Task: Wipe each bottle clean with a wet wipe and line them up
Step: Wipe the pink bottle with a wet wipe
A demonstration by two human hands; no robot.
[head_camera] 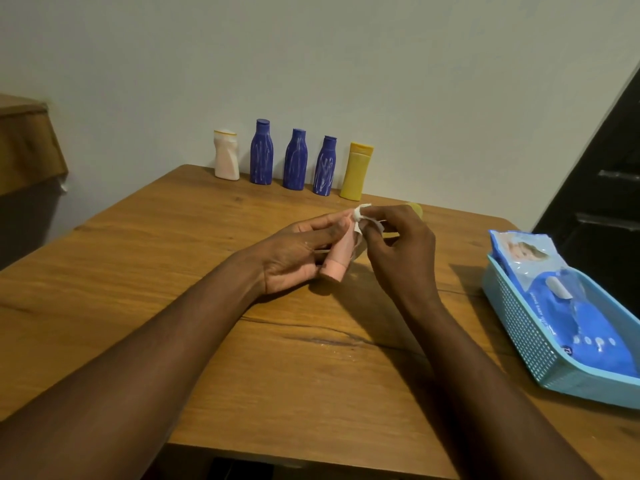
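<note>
Two bare forearms reach in from the near edge over the wooden table (pixel 311 375), whose top shows a dark crack line in the grain near the middle.

On the near right of the table sits a light blue perforated basket (pixel 526 327). A blue pack of wipes (pixel 581 327) lies in it, with its far end propped over the basket's far rim.

Over the middle of the table, the left hand (pixel 294 258) grips a small pink bottle (pixel 337 258), the fingers curled round its body. The bottle is tilted, with its cap end pointing near and down and its other end pointing far and up. The right hand (pixel 398 251) pinches a crumpled white wet wipe (pixel 360 216) between thumb and fingertips and presses it on the far end of the pink bottle. Whether the bottle touches the table cannot be told.

Just beyond the right hand, a yellow object (pixel 415 209) shows partly, mostly hidden by the knuckles.

Along the far edge of the table five bottles stand upright in a row, apart from one another. From left to right they are a cream bottle (pixel 227 155), a tall blue bottle (pixel 262 154), a second blue bottle (pixel 295 161), a third blue bottle (pixel 325 168) and a yellow bottle (pixel 356 171). The blue ones carry pale streaks.

Behind them rises a plain pale wall (pixel 346 64). A dark door (pixel 606 202) stands at the far right and a brown piece of furniture (pixel 24 143) at the far left.
</note>
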